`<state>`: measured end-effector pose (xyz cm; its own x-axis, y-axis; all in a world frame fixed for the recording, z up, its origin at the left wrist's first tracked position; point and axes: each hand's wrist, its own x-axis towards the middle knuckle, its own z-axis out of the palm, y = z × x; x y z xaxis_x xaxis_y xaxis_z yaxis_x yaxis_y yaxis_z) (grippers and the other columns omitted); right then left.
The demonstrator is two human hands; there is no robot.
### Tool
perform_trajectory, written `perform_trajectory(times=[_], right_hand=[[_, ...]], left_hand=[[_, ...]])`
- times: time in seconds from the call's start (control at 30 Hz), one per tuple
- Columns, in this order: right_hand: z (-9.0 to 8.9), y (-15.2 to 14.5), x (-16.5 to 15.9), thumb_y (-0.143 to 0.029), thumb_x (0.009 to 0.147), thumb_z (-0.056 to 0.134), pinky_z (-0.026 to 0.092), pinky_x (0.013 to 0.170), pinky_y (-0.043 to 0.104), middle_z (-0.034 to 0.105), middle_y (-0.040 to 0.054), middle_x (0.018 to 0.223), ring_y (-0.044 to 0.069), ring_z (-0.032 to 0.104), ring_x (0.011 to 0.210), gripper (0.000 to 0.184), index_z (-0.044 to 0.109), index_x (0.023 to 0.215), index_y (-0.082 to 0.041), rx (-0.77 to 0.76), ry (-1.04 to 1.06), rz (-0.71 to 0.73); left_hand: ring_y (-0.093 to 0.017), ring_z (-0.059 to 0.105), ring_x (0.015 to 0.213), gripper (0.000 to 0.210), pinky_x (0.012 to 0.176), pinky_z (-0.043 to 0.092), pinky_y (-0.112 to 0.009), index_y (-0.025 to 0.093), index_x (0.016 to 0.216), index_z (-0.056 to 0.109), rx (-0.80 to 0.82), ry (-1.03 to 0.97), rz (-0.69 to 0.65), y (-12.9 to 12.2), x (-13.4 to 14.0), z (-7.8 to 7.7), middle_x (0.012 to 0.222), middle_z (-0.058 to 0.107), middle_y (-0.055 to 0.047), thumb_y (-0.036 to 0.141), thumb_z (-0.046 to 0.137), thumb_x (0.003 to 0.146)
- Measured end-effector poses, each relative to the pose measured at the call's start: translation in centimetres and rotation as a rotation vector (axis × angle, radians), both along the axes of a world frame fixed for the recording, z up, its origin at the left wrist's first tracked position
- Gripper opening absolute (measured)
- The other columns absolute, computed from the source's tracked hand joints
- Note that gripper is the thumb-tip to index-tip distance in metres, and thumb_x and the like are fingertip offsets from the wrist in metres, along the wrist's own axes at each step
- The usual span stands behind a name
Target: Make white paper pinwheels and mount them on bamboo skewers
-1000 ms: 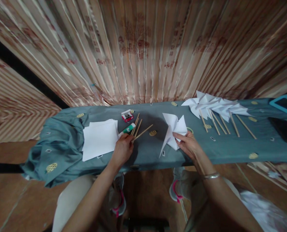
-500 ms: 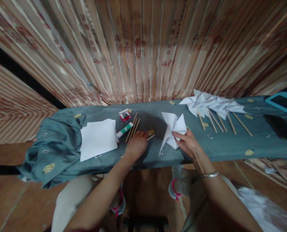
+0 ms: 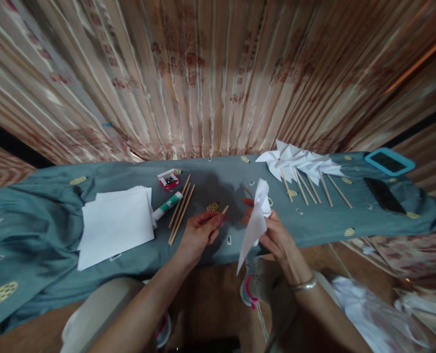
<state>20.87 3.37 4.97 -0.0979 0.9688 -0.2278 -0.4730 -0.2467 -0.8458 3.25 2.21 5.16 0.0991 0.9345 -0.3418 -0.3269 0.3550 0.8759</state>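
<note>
Pinched in my left hand point(image 3: 202, 231) is a thin wooden stick point(image 3: 225, 210), its tip poking out past the fingers toward the right. My right hand point(image 3: 273, 230) grips a folded white paper pinwheel point(image 3: 256, 218), turned nearly edge-on and raised above the cloth. A gap separates the two hands. Left of my left hand lie several loose wooden sticks point(image 3: 181, 215), beside a green and white glue tube point(image 3: 168, 205). Behind the tube stands a small open red and white box point(image 3: 168, 179) with small dark pieces inside.
A stack of white paper sheets point(image 3: 117, 225) lies on the left of the green cloth point(image 3: 218, 176). At the back right, several finished pinwheels on sticks point(image 3: 301, 159) overlap. Farther right are a black phone point(image 3: 384, 195) and a blue-framed device point(image 3: 390, 162). A pleated curtain hangs behind.
My left hand has lifted from the sticks with one stick in its fingers. The pinwheel in my right hand has turned edge-on. The view has shifted to the right.
</note>
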Motion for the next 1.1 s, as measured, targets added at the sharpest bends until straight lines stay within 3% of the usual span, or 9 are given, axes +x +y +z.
perform_trajectory(times=[0.23, 0.4, 0.53, 0.63, 0.8, 0.97, 1.1], right_hand=[[0.0, -0.3, -0.8, -0.028, 0.057, 0.081, 0.043, 0.046, 0.016, 0.055, -0.0095, 0.052, 0.006, 0.046, 0.044, 0.032, 0.073, 0.088, -0.026, -0.081, 0.091, 0.047], [0.3, -0.7, -1.4, -0.032, 0.055, 0.081, 0.047, 0.047, 0.021, 0.062, -0.0042, 0.059, 0.010, 0.053, 0.049, 0.032, 0.073, 0.085, -0.026, -0.088, 0.047, 0.075], [0.2, -0.7, -1.6, -0.033, 0.059, 0.079, 0.048, 0.049, 0.022, 0.063, -0.0021, 0.064, 0.011, 0.054, 0.051, 0.031, 0.073, 0.088, -0.025, -0.077, 0.050, 0.082], [0.0, -0.7, -1.7, -0.027, 0.059, 0.080, 0.047, 0.050, 0.020, 0.058, -0.0050, 0.059, 0.009, 0.052, 0.051, 0.034, 0.072, 0.091, -0.023, -0.111, 0.132, 0.066], [0.2, -0.9, -1.8, -0.023, 0.060, 0.079, 0.044, 0.049, 0.018, 0.055, -0.0058, 0.059, 0.008, 0.050, 0.053, 0.034, 0.072, 0.093, -0.020, -0.105, 0.195, 0.081], [0.5, -1.2, -1.7, -0.025, 0.061, 0.080, 0.043, 0.051, 0.019, 0.055, -0.0057, 0.060, 0.007, 0.048, 0.054, 0.037, 0.072, 0.097, -0.019, -0.036, 0.203, 0.125], [0.5, -1.2, -1.9, -0.022, 0.057, 0.083, 0.045, 0.052, 0.018, 0.057, -0.0068, 0.057, 0.007, 0.050, 0.053, 0.036, 0.072, 0.091, -0.019, -0.062, 0.188, 0.055]], left_hand=[[-0.002, 0.024, 0.034, 0.049, 0.039, 0.012, -0.022, 0.014, 0.049, 0.061, -0.028, -0.119, -0.128, 0.0, 0.5, 1.6, 0.034, 0.035, 0.007, 0.059, 0.076, 0.058], [-0.002, 0.030, 0.036, 0.039, 0.038, 0.016, -0.021, 0.013, 0.060, 0.069, -0.042, -0.241, -0.065, 0.0, 0.7, 2.1, 0.047, 0.052, 0.004, 0.048, 0.083, 0.053], [-0.005, 0.045, 0.043, 0.032, 0.042, 0.028, -0.020, 0.012, 0.065, 0.073, -0.040, -0.288, -0.030, 0.0, 0.5, 2.5, 0.055, 0.061, 0.000, 0.037, 0.086, 0.051], [-0.004, 0.042, 0.043, 0.031, 0.042, 0.026, -0.019, 0.012, 0.069, 0.074, -0.030, -0.277, -0.039, -0.1, 0.3, 2.6, 0.052, 0.059, 0.000, 0.036, 0.085, 0.053], [-0.002, 0.030, 0.036, 0.037, 0.040, 0.015, -0.021, 0.011, 0.057, 0.067, -0.035, -0.166, -0.041, -0.3, 0.2, 2.7, 0.040, 0.047, 0.005, 0.044, 0.083, 0.055], [-0.003, 0.033, 0.038, 0.038, 0.041, 0.020, -0.021, 0.012, 0.055, 0.066, -0.017, -0.130, -0.068, -0.5, 0.3, 2.7, 0.041, 0.048, 0.005, 0.046, 0.082, 0.056], [-0.004, 0.037, 0.041, 0.030, 0.043, 0.026, -0.019, 0.012, 0.058, 0.070, 0.019, -0.139, -0.060, -0.5, 0.4, 2.7, 0.043, 0.051, 0.004, 0.040, 0.080, 0.059]])
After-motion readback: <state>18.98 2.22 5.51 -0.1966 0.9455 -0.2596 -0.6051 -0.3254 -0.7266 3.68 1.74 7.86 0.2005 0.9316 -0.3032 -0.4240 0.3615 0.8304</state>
